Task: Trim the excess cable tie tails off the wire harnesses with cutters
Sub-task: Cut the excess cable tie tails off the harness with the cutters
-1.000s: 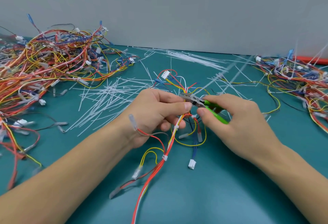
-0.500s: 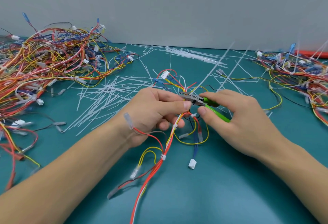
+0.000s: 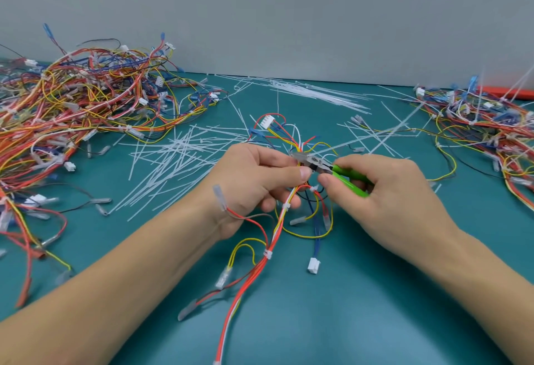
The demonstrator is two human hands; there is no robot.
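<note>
Bare mat (image 3: pixel 361 321) near front, harness piles (image 3: pixel 86 110) flanking, cut tails (image 3: pixel 173 156) behind

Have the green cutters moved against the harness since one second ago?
No. The cutters in the right hand remain at the same spot on the harness that the left hand holds.

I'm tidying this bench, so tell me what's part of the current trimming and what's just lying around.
In use: wire harness gripped by left hand; green-handled cutters in right hand.

Lying about: cut tie tails; left harness pile; right harness pile.
</note>
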